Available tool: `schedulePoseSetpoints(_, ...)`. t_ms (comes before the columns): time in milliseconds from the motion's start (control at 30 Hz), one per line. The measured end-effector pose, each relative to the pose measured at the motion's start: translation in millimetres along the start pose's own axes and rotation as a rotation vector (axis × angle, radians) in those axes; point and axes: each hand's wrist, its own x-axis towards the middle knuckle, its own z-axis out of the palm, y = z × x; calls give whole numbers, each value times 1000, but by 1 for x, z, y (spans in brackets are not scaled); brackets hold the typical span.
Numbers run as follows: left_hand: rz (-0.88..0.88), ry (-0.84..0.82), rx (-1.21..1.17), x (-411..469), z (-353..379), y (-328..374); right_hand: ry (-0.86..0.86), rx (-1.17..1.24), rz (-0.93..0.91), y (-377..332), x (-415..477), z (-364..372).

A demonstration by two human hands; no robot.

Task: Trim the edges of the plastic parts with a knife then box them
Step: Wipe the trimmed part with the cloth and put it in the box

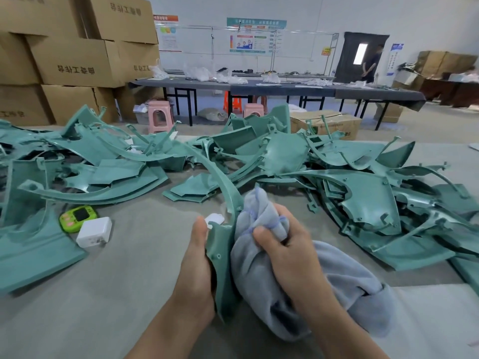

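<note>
Worktable [116,281] with a grey fabric cover fills the foreground. Cardboard cartons [75,60] are stacked at far left behind it, with print on their sides.

Teal plastic parts [285,156] are heaped across the table's far half from left edge to right edge: curved trims, flat panels and tabbed pieces, loose and overlapping. Long dark tables [285,88] run along the back wall with white bags and small items on top, too small to identify. Pink stools [159,114] stand on the floor near them. A single carton [334,123] sits on the floor behind the heap, right of centre.

Grey-blue cloth [337,288] lies bunched at near centre, with its tail trailing right over the table.

Curved trim part [223,252] is held up off the table at centre, its broad end low between the hands and its long arc sweeping up and left over the heap.

Left hand [195,265] grips the part's broad end, thumb up along the outer face and fingers wrapped behind it. Right hand [287,244] has its fingers curled tight round a wad of the cloth, with that wad pressed against the part's inner face.

White power adapter [94,231] lies on the table to the left of the hands, and a green timer [77,216] sits just beside it on the far side, touching or nearly so
</note>
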Motion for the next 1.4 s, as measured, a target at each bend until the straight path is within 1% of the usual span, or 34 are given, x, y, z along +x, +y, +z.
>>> schedulePoseSetpoints(33,8,-47,-22,-1,3,3,-6,-148,-25,1,-1,2)
schedulePoseSetpoints(100,27,-78,-26,-5,9,8,-34,-336,-98,0,-5,9)
schedulePoseSetpoints(133,36,-63,-6,-6,10,11,-59,-385,-153,0,-7,12)
schedulePoseSetpoints(167,45,-12,16,-7,9,13,-94,-429,-198,-2,-9,14)
schedulePoseSetpoints(233,44,128,16,-8,0,20,-180,-528,-251,-6,-13,17)
schedulePoseSetpoints(267,25,150,-5,-8,-4,23,-234,-565,-280,-7,-15,18)
schedulePoseSetpoints(333,-30,84,-81,-11,-5,29,-307,-613,-307,-8,-18,21)
schedulePoseSetpoints(367,-49,60,-90,-12,-3,30,-290,-627,-306,-7,-19,22)
schedulePoseSetpoints(400,-58,50,-67,-12,-3,30,-233,-639,-306,-5,-18,23)
schedulePoseSetpoints(467,-52,-26,-16,-8,2,27,-54,-673,-293,0,-14,23)
schedulePoseSetpoints(533,-31,-87,6,-6,7,24,94,-629,-215,3,-8,18)
schedulePoseSetpoints(600,-36,-151,12,-6,3,20,150,-565,-106,5,-4,12)
schedulePoseSetpoints(667,-33,-188,26,-8,-3,19,90,-564,-106,4,-4,10)
schedulePoseSetpoints(800,10,-90,19,-6,-2,24,-157,-544,-221,-3,-14,17)
schedulePoseSetpoints(867,-1,-45,86,-7,-8,26,-237,-590,-301,-5,-17,21)
schedulePoseSetpoints(933,-32,-18,94,-9,-10,28,-240,-615,-345,-4,-16,24)
schedulePoseSetpoints(1000,-7,-24,41,-7,-5,28,-133,-648,-335,-1,-12,24)
schedulePoseSetpoints(1067,11,-49,-72,-2,1,27,7,-671,-275,3,-6,21)
schedulePoseSetpoints(1133,-4,-115,-71,-2,0,24,80,-642,-233,6,-3,17)
schedulePoseSetpoints(1200,-24,-161,-71,-3,-6,23,52,-646,-237,6,-4,14)
schedulePoseSetpoints(1300,-44,-190,-97,-6,-6,27,-94,-631,-284,0,-10,15)
schedulePoseSetpoints(1400,-37,-81,47,-4,-9,29,-216,-658,-371,-3,-15,19)
